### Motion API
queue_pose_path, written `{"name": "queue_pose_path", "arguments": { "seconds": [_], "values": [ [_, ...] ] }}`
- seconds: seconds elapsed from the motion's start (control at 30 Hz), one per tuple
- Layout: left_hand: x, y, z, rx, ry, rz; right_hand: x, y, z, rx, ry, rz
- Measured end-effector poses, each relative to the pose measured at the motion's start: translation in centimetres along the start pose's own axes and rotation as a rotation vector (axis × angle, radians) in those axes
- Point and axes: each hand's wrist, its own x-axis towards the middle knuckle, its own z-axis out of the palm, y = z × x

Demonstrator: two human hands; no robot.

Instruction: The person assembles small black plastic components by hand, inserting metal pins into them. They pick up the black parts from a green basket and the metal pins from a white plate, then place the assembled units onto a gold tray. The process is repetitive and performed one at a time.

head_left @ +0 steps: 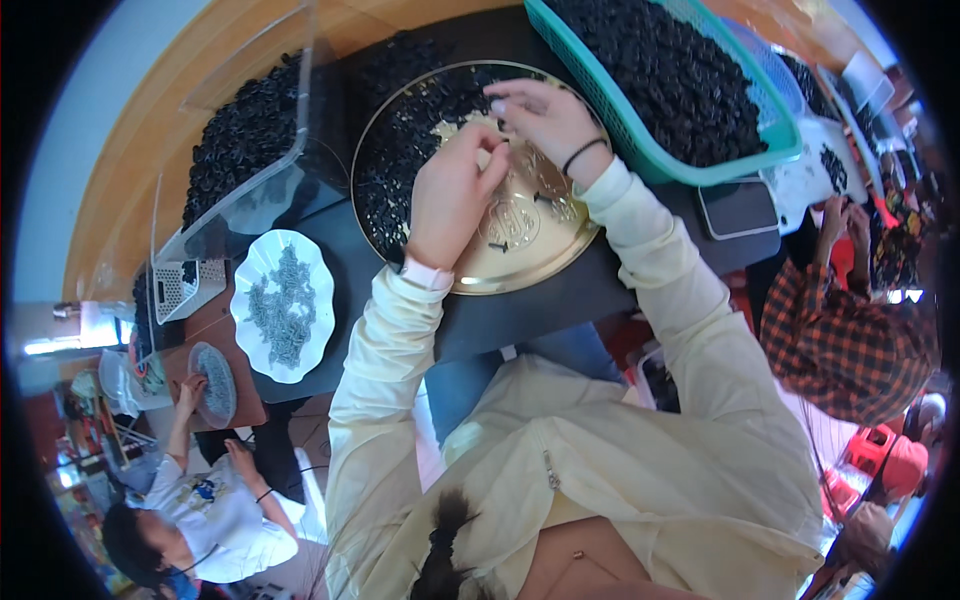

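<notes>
My left hand (pixel 455 195) is over the round gold tray (pixel 530 272), its thumb and fingers curled together in a pinch. Just to its right and farther away, my right hand (pixel 543 118) has its fingers bent in toward the left one. Whatever lies between the fingertips of either hand is too small to make out. Small black parts (pixel 385 165) are heaped along the tray's left and far side. A few loose black pieces (pixel 545 198) lie on the bare gold surface at the right and near the middle.
Behind at right stands a green basket (pixel 690 177) full of black parts. A clear bin (pixel 300 130) of similar parts is at left. A scalloped white dish (pixel 243 335) holds small grey metal pieces (pixel 285 310). A dark flat device (pixel 738 210) lies at right. People work on both sides.
</notes>
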Motion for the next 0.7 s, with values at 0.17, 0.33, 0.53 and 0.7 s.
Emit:
{"name": "queue_pose_path", "arguments": {
  "seconds": [0.17,0.33,0.53,0.7],
  "values": [
    [-0.5,-1.4,-1.9,-0.409,0.088,-0.253,-1.8,-1.4,1.1,0.162,-0.081,0.086],
    [-1.0,-2.1,-2.1,-0.529,0.110,-0.350,-2.6,-1.4,1.1,0.267,-0.123,0.167],
    [-0.7,-2.1,-2.0,-0.598,0.035,-0.402,-2.9,-1.4,0.9,0.133,-0.175,0.141],
    [-0.7,-1.8,-1.5,-0.629,0.034,-0.430,-3.0,-0.6,1.1,0.108,-0.181,0.113]
  ]
}}
